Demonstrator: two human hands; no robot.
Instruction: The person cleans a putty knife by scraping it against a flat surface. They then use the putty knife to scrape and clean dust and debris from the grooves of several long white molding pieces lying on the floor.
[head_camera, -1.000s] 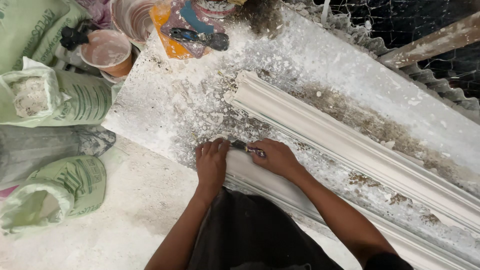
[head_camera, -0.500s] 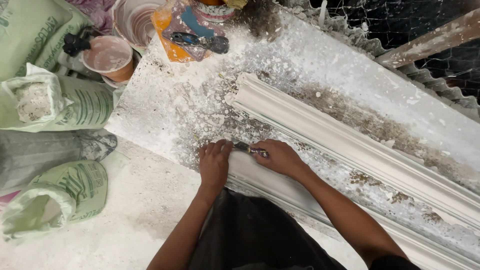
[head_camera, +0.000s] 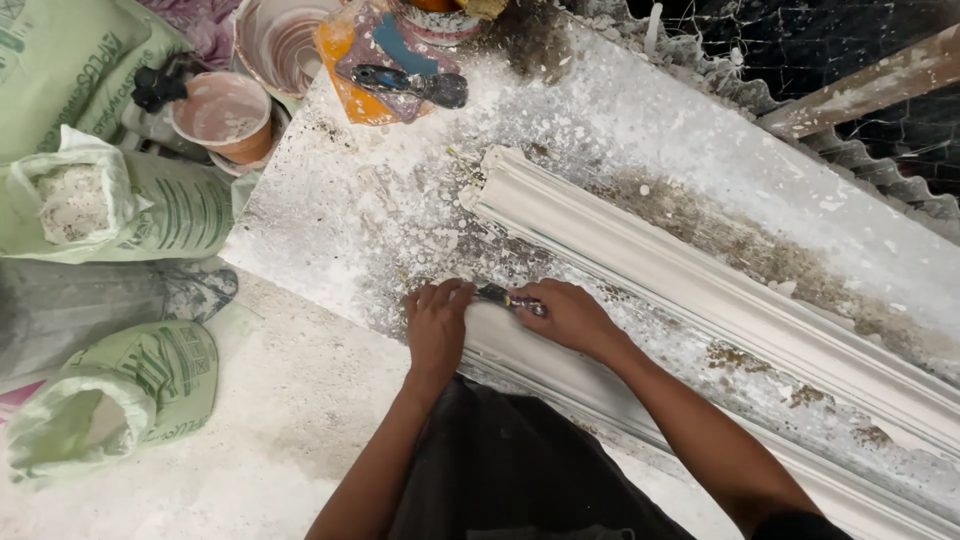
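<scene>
White plaster dust covered the worktable (head_camera: 340, 215) in the head view, and a long white cornice moulding (head_camera: 700, 290) lay diagonally across it. A second moulding (head_camera: 520, 350) ran along the near edge, just under the hands. The right hand (head_camera: 570, 315) was closed around the handle of a small scraper (head_camera: 510, 298), whose dark blade pointed left and met the near moulding's end. The left hand (head_camera: 437, 320) lay beside it, fingers together and curled down, pressing on the same end of that moulding without gripping anything. Both forearms reached up from the bottom of the picture. At the table's far end lay an orange board (head_camera: 345, 85) with a dark tool (head_camera: 410, 85) on it. Left of the table sat a pinkish bucket (head_camera: 222, 115) and green sacks (head_camera: 150, 200), one open and showing pale powder.
</scene>
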